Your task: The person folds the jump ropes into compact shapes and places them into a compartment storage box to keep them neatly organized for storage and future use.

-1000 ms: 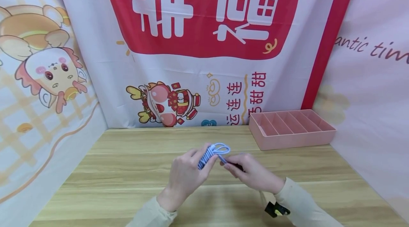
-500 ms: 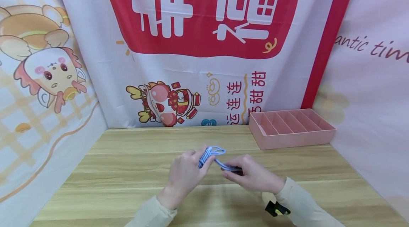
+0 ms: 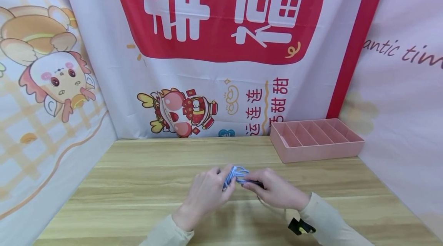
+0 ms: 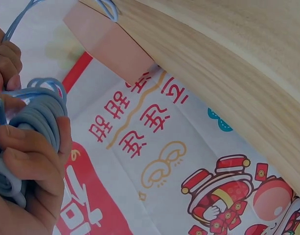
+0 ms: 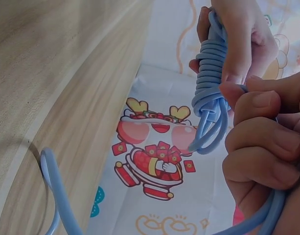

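A light blue cord is wound into a tight bundle, with loose loops standing out at one end. My left hand grips the coiled part; in the left wrist view its fingers curl round the bundle. Close at the looped end, my right hand pinches a strand between thumb and forefinger. The right wrist view shows its other fingers curled over more cord. A dark piece shows in the right palm, mostly hidden. A slack loop of cord hangs below the right hand.
A pink box with several narrow compartments stands at the back right of the wooden table. Printed cloths hang behind and at both sides. A black clip sits at the right sleeve.
The right hand drew a strand away to the right, then came back against the loops. The left hand and the bundle have shifted slightly right and nearer the body.
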`<state>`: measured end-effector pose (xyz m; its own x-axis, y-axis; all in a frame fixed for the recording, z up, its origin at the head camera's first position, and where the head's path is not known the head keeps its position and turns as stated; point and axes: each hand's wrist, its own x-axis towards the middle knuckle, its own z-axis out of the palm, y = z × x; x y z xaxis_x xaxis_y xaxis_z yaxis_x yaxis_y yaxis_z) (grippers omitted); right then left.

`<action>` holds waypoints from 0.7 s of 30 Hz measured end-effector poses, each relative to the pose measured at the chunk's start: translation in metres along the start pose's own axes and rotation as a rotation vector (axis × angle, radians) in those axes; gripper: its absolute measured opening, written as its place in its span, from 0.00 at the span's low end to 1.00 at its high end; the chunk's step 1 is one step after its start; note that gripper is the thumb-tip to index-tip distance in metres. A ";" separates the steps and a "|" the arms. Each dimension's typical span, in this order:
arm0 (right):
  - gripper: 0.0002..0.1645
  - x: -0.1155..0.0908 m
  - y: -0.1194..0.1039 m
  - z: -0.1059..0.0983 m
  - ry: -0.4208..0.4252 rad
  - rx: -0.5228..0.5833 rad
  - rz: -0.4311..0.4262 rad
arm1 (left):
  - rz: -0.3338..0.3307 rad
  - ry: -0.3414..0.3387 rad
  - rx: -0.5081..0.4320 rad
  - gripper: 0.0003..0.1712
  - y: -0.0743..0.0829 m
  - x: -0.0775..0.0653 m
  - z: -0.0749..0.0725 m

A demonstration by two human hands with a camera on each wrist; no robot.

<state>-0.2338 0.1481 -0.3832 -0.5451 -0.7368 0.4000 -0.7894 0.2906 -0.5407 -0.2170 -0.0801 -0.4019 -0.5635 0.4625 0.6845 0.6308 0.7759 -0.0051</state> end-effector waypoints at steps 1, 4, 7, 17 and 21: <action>0.06 0.000 0.000 0.000 0.005 -0.006 -0.006 | 0.001 -0.012 -0.006 0.22 0.000 0.000 0.000; 0.05 0.000 -0.001 0.000 0.016 -0.018 -0.025 | -0.002 -0.043 -0.021 0.27 0.000 0.000 -0.002; 0.06 0.000 -0.001 0.000 0.021 -0.022 -0.041 | -0.001 -0.055 -0.026 0.32 0.000 0.001 -0.002; 0.06 0.002 -0.008 0.006 0.026 -0.105 -0.128 | 0.024 0.057 0.075 0.29 0.001 -0.001 0.000; 0.05 0.002 -0.008 0.007 0.038 -0.112 -0.125 | 0.040 0.071 0.101 0.27 0.001 -0.002 0.001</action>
<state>-0.2260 0.1400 -0.3836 -0.4493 -0.7482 0.4881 -0.8771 0.2658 -0.4000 -0.2164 -0.0799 -0.4038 -0.4973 0.4657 0.7320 0.5935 0.7980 -0.1044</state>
